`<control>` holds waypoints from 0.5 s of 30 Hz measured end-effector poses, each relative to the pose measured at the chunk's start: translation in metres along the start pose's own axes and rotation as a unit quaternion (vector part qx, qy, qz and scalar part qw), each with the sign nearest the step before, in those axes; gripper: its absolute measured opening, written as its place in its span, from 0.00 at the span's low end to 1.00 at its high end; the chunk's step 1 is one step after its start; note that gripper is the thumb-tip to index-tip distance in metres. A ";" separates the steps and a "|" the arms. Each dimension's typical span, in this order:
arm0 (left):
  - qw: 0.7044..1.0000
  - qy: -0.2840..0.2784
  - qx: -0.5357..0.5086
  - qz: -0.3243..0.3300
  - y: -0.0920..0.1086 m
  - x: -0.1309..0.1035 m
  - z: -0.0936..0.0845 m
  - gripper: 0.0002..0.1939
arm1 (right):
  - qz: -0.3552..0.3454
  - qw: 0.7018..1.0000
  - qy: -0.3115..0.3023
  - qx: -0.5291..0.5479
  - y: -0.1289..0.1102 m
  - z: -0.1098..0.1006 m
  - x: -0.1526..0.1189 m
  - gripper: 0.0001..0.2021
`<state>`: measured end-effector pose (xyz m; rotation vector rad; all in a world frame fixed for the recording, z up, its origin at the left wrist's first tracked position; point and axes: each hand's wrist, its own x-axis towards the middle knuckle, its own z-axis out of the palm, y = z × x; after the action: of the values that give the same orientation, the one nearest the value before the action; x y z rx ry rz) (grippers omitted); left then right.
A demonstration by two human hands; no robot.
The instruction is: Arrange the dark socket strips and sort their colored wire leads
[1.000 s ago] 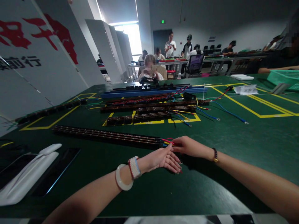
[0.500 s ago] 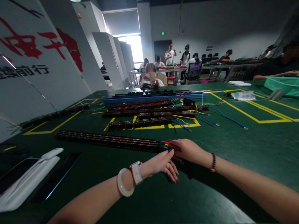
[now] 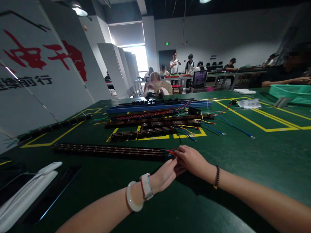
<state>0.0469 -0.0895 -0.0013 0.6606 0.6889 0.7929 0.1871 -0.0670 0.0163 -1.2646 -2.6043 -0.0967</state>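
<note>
The green table fills the lower frame. A long dark strip lies left of centre. Near the middle, the left hand and right hand pinch its short colored wires.

Two hands, one bangle, one green basket.

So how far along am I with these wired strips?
Looks done: the strips behind have blue leads laid out, with ring ends showing. In hand: your left hand and right hand meet at the red wires of the near strip. Left: probably that strip's wire ends, but your fingers hide them, so I can't tell how much remains.
</note>
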 end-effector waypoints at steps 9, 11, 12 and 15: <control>0.995 0.018 -0.097 -0.015 0.000 0.003 -0.004 0.08 | -0.025 0.999 0.022 -0.025 -0.001 0.005 -0.003 0.07; 0.996 0.008 -0.092 0.007 -0.002 0.003 -0.004 0.09 | -0.018 0.999 0.027 0.037 0.003 0.005 -0.002 0.10; 0.996 0.005 -0.085 0.019 -0.003 0.004 -0.003 0.10 | -0.018 0.997 0.033 0.069 0.005 0.005 -0.002 0.10; 0.997 -0.002 -0.069 0.039 -0.005 0.004 -0.002 0.12 | -0.033 0.990 0.046 0.127 0.010 0.006 -0.002 0.10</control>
<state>0.0489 -0.0883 -0.0075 0.5668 0.6017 0.9034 0.1951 -0.0615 0.0095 -1.0605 -2.4852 0.1562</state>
